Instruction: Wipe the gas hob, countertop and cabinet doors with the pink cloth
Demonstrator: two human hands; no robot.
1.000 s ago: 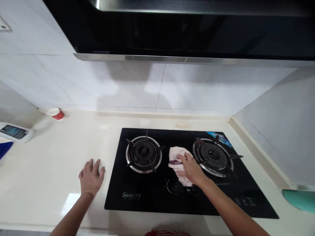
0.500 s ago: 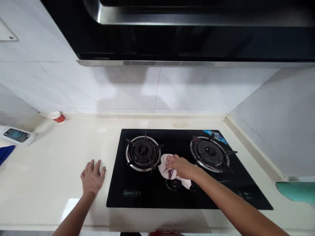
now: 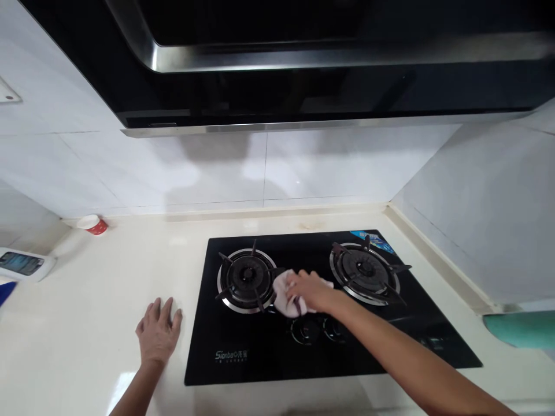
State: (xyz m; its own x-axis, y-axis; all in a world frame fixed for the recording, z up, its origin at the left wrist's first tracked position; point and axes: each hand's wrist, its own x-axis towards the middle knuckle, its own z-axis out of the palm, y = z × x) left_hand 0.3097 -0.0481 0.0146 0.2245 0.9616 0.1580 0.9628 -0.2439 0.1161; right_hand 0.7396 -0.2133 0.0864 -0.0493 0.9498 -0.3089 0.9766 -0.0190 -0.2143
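My right hand is closed over a bunched pale pink cloth with a dark patch, pressing it on the black glass gas stove. The cloth lies between the burners, its left side against the rim of the left burner. To the right is the other burner, partly behind my wrist. Two control knobs show just below the cloth. My left hand rests flat on the cream countertop, left of the stove, with fingers spread and nothing held.
A black range hood hangs low over the stove. A red and white paper cup lies tipped at the back left corner, near a white device with a screen. Something green sits at the right edge.
My right hand has slid the cloth up off the control knobs toward the left burner, uncovering them. My left hand stays on the countertop. The view has tilted slightly.
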